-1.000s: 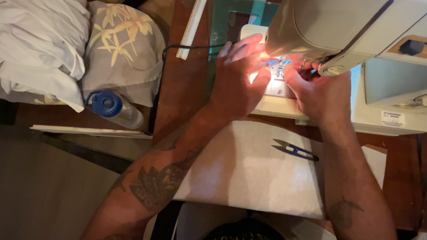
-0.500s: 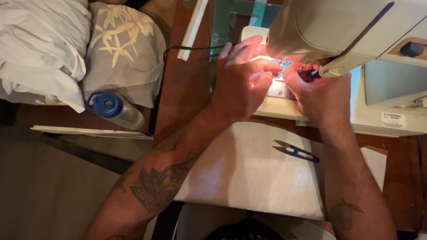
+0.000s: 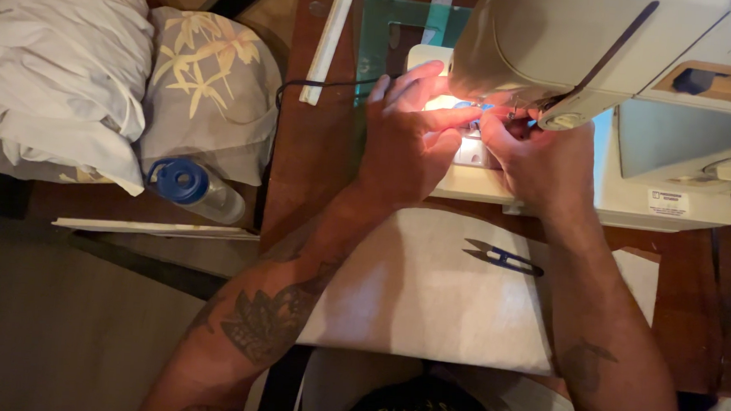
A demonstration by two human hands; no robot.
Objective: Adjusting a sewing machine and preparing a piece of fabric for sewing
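Both my hands work under the lit needle area of a cream sewing machine [image 3: 574, 41]. My left hand [image 3: 402, 145] reaches in from the left, with its index finger and thumb stretched toward a small blue piece [image 3: 468, 107] by the needle. My right hand [image 3: 535, 160] is curled close beside it, fingertips at the same spot. What the fingertips pinch is hidden by glare and by the fingers themselves. The machine's white bed [image 3: 632, 203] lies under both hands.
Blue-handled thread snips [image 3: 504, 257] lie on a white sheet [image 3: 427, 300] in front of the machine on the brown wooden table [image 3: 309, 161]. A green cutting mat [image 3: 395, 32] and a white ruler [image 3: 328, 45] lie behind. At the left sit a blue-capped bottle [image 3: 191, 186], a leaf-print cushion [image 3: 213, 89] and white cloth [image 3: 56, 72].
My left hand's fingers have shifted slightly right toward the needle. My right hand has stayed curled at the needle. The snips and the sheet have not moved.
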